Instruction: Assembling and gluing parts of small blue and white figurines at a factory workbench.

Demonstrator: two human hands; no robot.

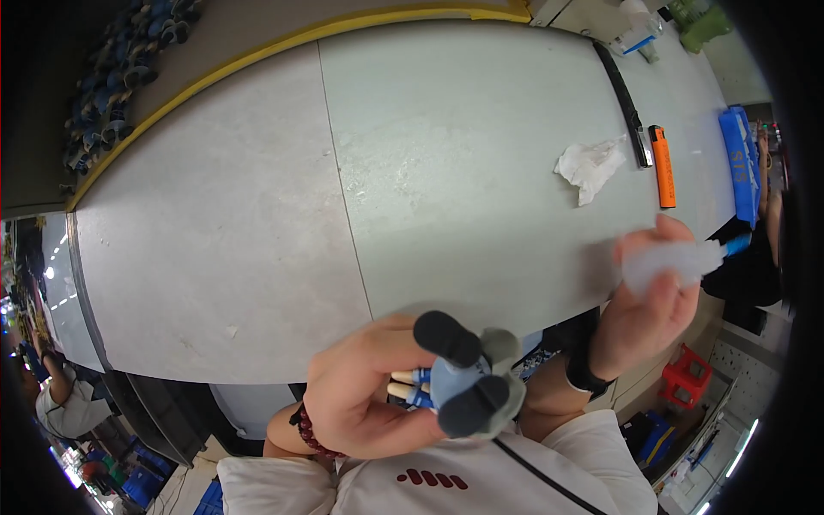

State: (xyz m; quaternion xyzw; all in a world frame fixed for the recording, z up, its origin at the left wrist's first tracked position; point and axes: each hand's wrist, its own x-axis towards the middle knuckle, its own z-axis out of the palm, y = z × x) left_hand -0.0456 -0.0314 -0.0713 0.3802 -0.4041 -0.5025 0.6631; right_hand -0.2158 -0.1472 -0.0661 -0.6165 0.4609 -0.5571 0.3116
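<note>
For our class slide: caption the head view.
Left hand holds a blue-grey toy; right hand holds a clear bottle over a grey table.

Matt plush toy [468,386], translucent plastic bottle [665,262]

Orange lighter [662,166] beside a black strip [624,101]; crumpled tissue [590,167] nearby (blue tray [739,163] farther right).

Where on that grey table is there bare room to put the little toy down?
The widest bare patch is the table left and centre, from the yellow edge strip across to the crumpled tissue. The right end is crowded: tissue, orange lighter, black strip, blue tray.
</note>
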